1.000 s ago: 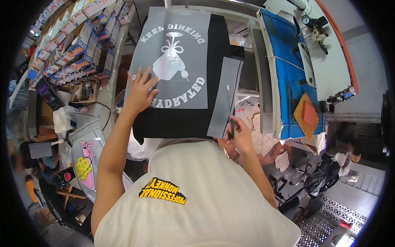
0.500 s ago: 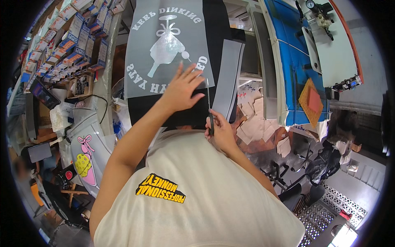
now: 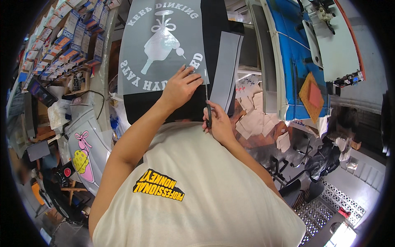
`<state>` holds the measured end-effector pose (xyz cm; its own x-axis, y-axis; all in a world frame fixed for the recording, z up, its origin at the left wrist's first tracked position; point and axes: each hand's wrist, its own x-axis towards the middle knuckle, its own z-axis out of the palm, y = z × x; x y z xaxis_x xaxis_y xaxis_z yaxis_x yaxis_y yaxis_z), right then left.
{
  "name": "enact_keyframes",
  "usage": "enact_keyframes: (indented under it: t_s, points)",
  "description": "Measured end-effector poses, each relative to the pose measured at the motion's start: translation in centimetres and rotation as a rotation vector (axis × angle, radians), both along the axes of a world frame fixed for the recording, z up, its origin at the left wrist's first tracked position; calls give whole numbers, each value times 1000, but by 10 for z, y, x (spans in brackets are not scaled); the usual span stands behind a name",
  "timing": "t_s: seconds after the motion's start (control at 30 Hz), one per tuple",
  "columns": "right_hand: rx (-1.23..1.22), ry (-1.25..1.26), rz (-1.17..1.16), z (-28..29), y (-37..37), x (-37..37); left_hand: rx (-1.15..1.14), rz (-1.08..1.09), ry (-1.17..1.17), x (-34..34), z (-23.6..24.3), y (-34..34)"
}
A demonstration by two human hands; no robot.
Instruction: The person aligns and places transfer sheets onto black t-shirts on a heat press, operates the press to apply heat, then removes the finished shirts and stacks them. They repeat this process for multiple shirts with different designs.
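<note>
A translucent grey film sheet [image 3: 133,70] with pale mirrored lettering and a paddle-shaped print lies on a black surface [image 3: 144,109] in front of me. My left hand [image 3: 181,87] is at the sheet's lower right part, its fingers bent and drawn together over the lower edge. The thumb is tucked out of sight, seemingly pinching the film. My right hand [image 3: 217,119] is closed round the black handle of a pair of scissors [image 3: 208,113]. Their thin blades point away from me, beside the film's right edge near its lower corner.
A narrow grey strip [image 3: 225,70] lies right of the sheet. Stacked boxes [image 3: 78,37] line the far left, above a printed panel [image 3: 88,156]. At right stands a blue-covered table [image 3: 294,74] with a yellow and pink pad [image 3: 312,99]. Papers [image 3: 257,115] are spread below it.
My left hand's spread fingers have drawn together and bent, and its thumb has tucked out of view. The scissors stay in my right hand by the film's edge. The whole view has shifted slightly.
</note>
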<state>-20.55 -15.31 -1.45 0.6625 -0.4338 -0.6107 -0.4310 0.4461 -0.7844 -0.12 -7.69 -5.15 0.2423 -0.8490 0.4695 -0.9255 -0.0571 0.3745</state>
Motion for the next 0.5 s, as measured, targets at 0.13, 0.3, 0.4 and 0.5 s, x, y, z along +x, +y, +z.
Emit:
enact_keyframes:
  t_s: [0.13,0.3,0.4,0.5]
  points:
    - [6,20,35,2,-3,-7,-22,5,-17,0,0,0]
    - [9,44,3,17,-4,8,-61,-16,-2,-4,9,2]
    - [54,13,-77,14,-12,25,-104,-31,42,-12,21,6]
    - [46,9,-81,12,-16,29,-131,-32,52,-13,28,8]
